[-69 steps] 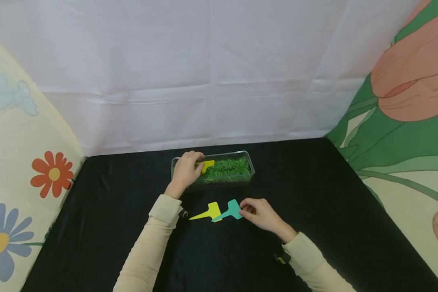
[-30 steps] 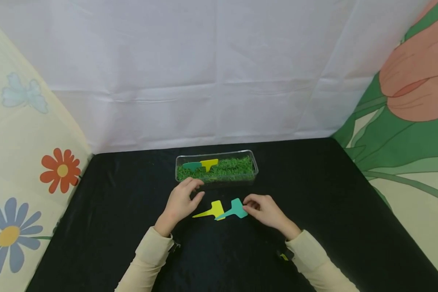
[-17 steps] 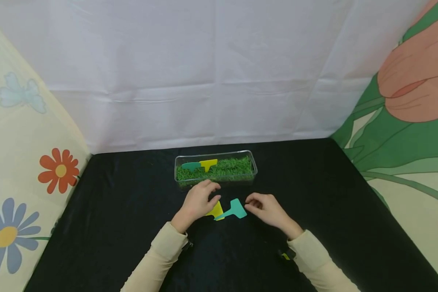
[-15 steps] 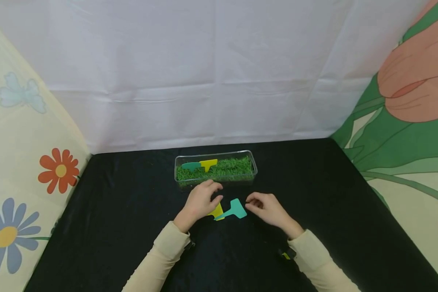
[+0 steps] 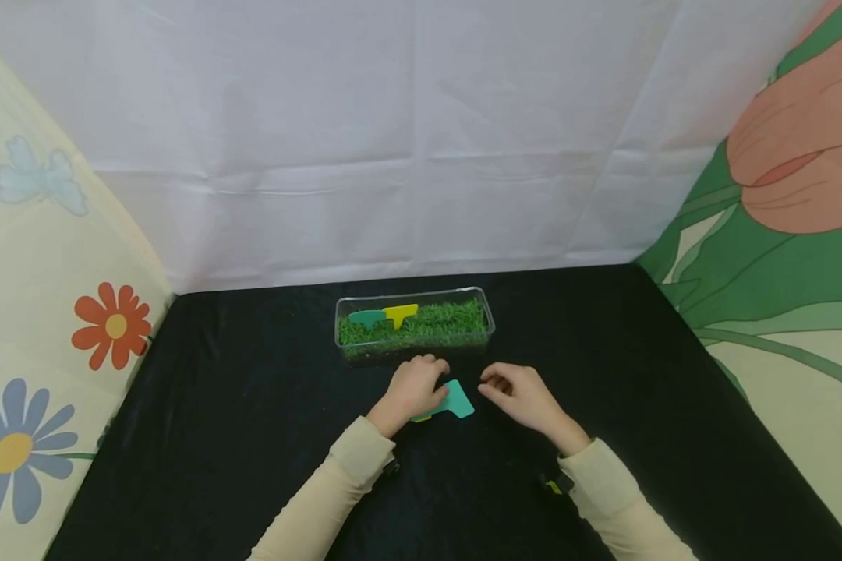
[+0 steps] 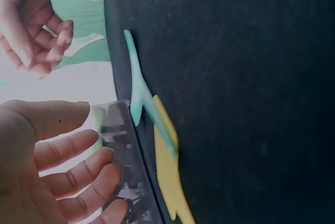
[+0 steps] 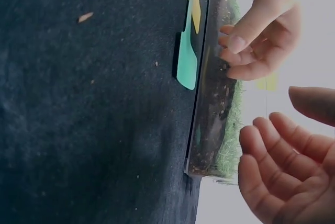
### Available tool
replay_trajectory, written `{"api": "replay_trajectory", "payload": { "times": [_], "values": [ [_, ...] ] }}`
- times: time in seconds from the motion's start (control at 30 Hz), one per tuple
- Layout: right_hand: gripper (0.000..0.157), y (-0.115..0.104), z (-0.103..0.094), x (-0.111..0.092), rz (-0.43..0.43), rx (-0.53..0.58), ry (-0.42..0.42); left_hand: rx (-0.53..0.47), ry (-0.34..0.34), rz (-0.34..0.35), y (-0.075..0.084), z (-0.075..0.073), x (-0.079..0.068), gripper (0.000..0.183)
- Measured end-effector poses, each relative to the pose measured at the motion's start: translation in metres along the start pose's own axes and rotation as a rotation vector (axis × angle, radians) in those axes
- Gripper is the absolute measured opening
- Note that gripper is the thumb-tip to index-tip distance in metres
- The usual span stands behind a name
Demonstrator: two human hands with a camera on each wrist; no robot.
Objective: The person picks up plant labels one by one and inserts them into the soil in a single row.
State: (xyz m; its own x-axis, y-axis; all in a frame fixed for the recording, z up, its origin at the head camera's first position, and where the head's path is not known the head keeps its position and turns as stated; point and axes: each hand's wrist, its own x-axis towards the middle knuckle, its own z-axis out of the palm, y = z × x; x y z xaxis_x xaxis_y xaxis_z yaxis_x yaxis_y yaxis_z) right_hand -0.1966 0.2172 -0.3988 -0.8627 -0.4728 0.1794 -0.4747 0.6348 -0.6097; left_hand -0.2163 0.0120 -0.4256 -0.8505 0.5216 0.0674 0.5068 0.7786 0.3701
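My left hand [image 5: 414,389] hovers over two T-shaped plant labels on the black cloth, its fingers loosely bent and holding nothing. The turquoise plant label [image 5: 459,400] lies across a yellow plant label [image 6: 166,169], which the left hand mostly hides in the head view. To their right, my right hand [image 5: 526,397] hangs in the air with relaxed fingers and nothing in them. Behind both hands stands a clear plastic box [image 5: 489,323] of grass and soil. A dark green plant label [image 5: 367,318] and another yellow plant label [image 5: 401,313] stand in the grass at its left.
Black cloth [image 5: 238,436] covers the table. A white sheet [image 5: 407,156] hangs behind it, with flower-printed panels [image 5: 800,273] at both sides. A small brown scrap [image 7: 85,17] lies on the cloth in the right wrist view.
My left hand let go of the yellow label standing in the box, came back toward me, then moved right over the loose labels. My right hand drew slightly away from the turquoise label.
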Motion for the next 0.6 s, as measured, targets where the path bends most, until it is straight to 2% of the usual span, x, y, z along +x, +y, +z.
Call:
{"api": "replay_trajectory", "payload": {
  "times": [0.27, 0.6],
  "values": [
    [0.008, 0.000, 0.001, -0.001, 0.030, -0.028, -0.007, 0.039, -0.079, -0.019, 0.004, 0.013, 0.009, 0.022],
    [0.009, 0.002, 0.002, -0.003, 0.037, -0.024, -0.013, 0.104, -0.158, -0.076, 0.010, 0.015, 0.013, 0.024]
  ]
}}
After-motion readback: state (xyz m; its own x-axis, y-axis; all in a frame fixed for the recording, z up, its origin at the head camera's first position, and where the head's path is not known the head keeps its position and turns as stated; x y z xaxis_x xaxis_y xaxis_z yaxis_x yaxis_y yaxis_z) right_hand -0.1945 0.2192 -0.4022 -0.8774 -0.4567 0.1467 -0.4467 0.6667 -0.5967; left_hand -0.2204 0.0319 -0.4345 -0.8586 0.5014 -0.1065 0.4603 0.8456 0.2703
